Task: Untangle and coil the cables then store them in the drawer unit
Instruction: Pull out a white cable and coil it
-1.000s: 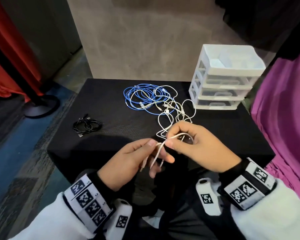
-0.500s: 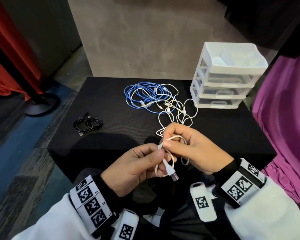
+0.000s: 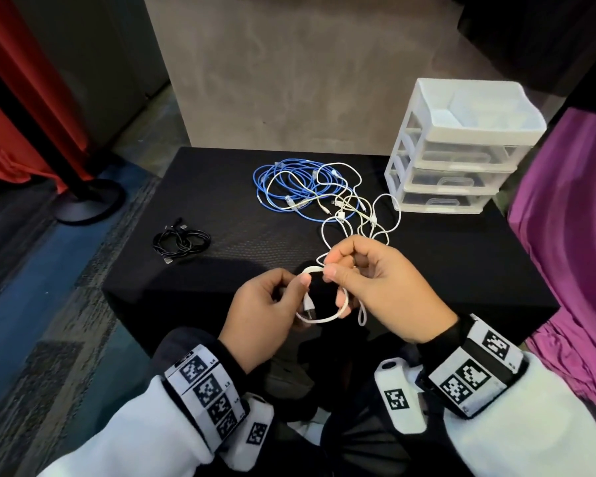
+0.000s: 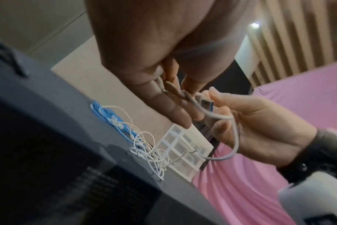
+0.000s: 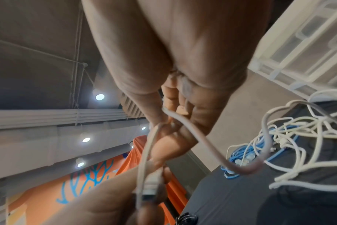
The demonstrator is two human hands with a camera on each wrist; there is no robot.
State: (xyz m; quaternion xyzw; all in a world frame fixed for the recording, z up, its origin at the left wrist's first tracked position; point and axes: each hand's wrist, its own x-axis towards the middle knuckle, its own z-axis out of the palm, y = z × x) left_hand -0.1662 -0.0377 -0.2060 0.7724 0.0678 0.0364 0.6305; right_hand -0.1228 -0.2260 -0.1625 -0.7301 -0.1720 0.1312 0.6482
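A white USB cable forms a small loop between my two hands, just in front of the black table's near edge. My left hand pinches the loop beside its plug. My right hand pinches the top of the loop, with the rest of the cable trailing back to the tangle of white cables on the table. A blue cable lies coiled behind that tangle. In the right wrist view the plug sits against the left fingers. The white drawer unit stands at the table's back right, drawers closed.
A coiled black cable lies on the black table at the left. Magenta cloth hangs right of the table. A black stand base and red curtain are on the floor to the left.
The straight white strands held a second ago have been bent into a round loop. The plug end has come into view at my left fingers, and both hands moved slightly apart.
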